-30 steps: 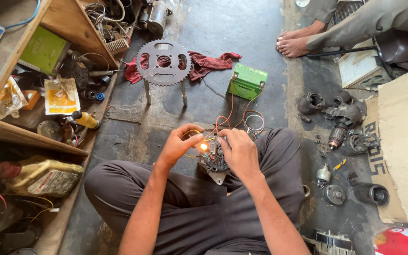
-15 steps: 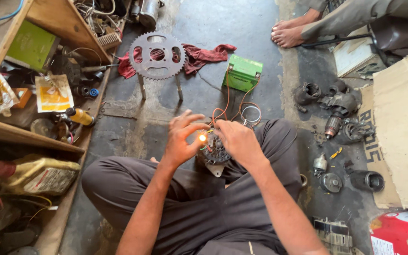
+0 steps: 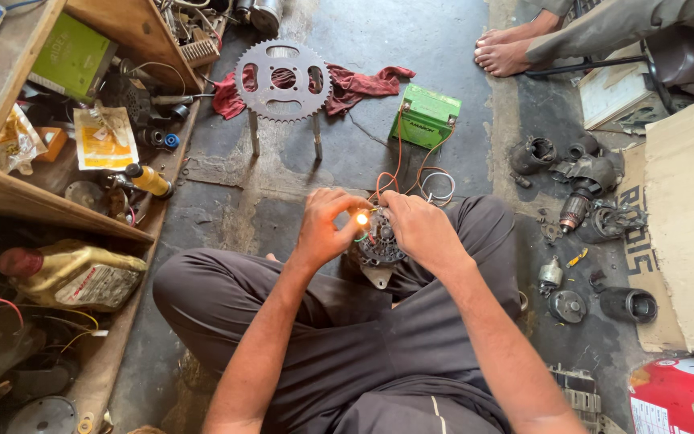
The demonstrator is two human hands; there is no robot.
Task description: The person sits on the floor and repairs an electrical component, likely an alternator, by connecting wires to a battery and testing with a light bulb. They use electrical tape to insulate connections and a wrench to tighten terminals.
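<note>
Hard to read: your fingers cover most of what you're working on, so only part of the round metal coil unit (image 3: 379, 241) shows between your two hands, resting on your lap over the crossed legs. Can't tell exactly what touches what under the fingertips. Your left hand (image 3: 327, 225) has its grip pinched together around a small lit bulb (image 3: 361, 218), glowing orange right at the fingertips; whether the bulb sits on a lead or in a holder is hidden. Your right hand (image 3: 419, 225) has its grip closed down on the top edge of the coil unit, just beside the bulb; what it pins there I can't tell. Two thin wires (image 3: 411, 161), reddish-orange, run up and away from your grip to one green battery (image 3: 426, 118) on the floor ahead, well apart from the hands. One large sprocket (image 3: 283, 79) on two legs stands further ahead-left of the grip, with one red rag (image 3: 355, 84) behind it. To the right of the grip, a scatter of dark motor parts (image 3: 580, 193) on the floor, too jumbled to count. Left of the grip, one yellowish oil jug (image 3: 74, 273) on a lower shelf. Another person's bare feet (image 3: 508, 52) are at top right, rest cut off.
</note>
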